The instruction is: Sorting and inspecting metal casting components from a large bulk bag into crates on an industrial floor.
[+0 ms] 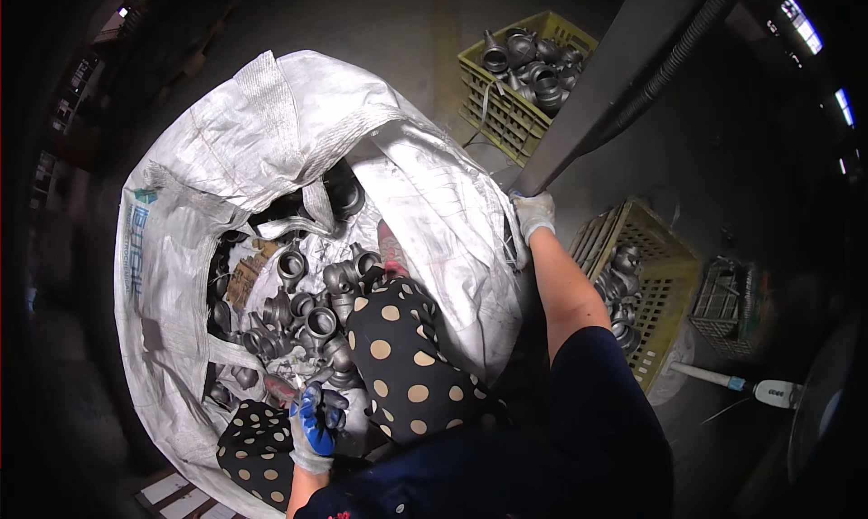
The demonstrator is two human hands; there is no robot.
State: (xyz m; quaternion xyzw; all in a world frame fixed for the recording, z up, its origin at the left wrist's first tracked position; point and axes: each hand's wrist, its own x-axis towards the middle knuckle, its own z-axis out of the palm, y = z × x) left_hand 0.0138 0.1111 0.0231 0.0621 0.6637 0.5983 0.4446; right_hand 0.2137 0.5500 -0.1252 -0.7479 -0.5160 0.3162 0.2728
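Observation:
Standing with my legs in dotted trousers inside a large white woven bulk bag [226,130], I have grey cast metal pipe fittings [321,322] heaped around me. My left hand [310,433], in a white and blue glove, is closed around a grey metal pipe fitting [335,409] low over the pile. Stretched out to the right, my gloved right hand [535,213] has its fingers curled at the bag's right edge, beside a grey metal post [579,103]. Whether it grips the post or the bag cannot be made out.
A yellow crate [502,126] filled with metal fittings stands at the far right. Nearer on the right is another yellow crate [669,311], part filled. Beyond it sits a smaller crate [721,306]. A round fan-like disc [823,410] with a pale handle lies at the right rim.

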